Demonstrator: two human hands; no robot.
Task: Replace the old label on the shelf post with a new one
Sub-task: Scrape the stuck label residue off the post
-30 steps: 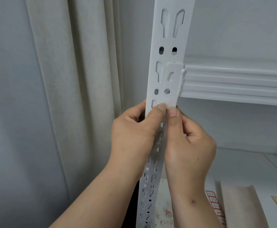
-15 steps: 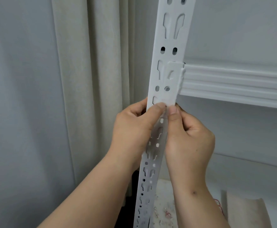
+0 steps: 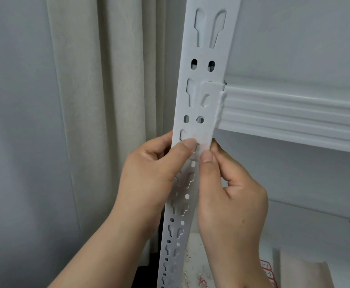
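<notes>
Head view, shelf post: a white slotted shelf post (image 3: 203, 84) runs from the top of the frame down to the bottom, leaning a little, in the middle of the scene.
Label: a pale, near-white label (image 3: 204, 137) lies across the post just under two small holes; its edges are hard to make out against the paint.
Left hand: the left hand (image 3: 149, 179) wraps the post's left edge, its thumb pressed flat on the label's lower left part.
Right hand: the right hand (image 3: 230, 196) sits on the right of the post, thumb and forefinger pinched together at the label's lower right edge; whether they grip the label itself cannot be told.
Shelf beam: a white ribbed shelf beam (image 3: 294, 115) joins the post on the right, just above the hands.
Curtain: a cream curtain (image 3: 99, 100) hangs on the left, behind the post.
Lower shelf: a sheet of red-bordered stickers (image 3: 266, 269) and small paper scraps (image 3: 199, 277) lie on the lower shelf (image 3: 315, 229).
</notes>
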